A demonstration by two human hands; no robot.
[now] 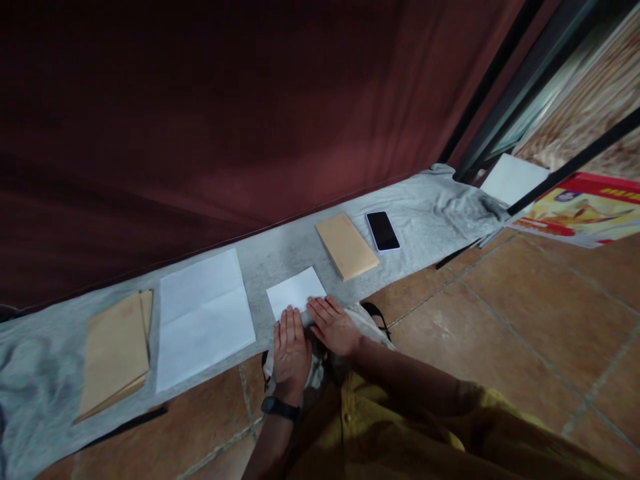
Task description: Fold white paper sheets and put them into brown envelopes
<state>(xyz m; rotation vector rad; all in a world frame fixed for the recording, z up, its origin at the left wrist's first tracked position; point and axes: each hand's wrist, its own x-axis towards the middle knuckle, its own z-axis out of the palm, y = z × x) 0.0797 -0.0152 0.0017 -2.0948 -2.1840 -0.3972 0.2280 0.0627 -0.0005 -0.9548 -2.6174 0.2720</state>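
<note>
A small white sheet of paper (295,291), seemingly folded, lies flat on the grey cloth in front of me. My left hand (291,347) rests on its near left edge with the fingers stretched out. On the near right edge lies my right hand (335,325), its fingers flat and extended too. To the left is a stack of larger white paper (204,320) with a crease across it. Brown envelopes (117,350) are piled beyond that stack at the far left. Right of the small sheet sits another stack of brown envelopes (346,245).
A smartphone (383,231) lies right of the nearer envelopes. Grey cloth (430,200) covers the long narrow bench, rumpled at both ends. A dark red curtain (240,120) hangs behind it. Black metal bars (493,83) and a red-and-yellow printed box (580,210) stand at right, above the tiled floor (500,340).
</note>
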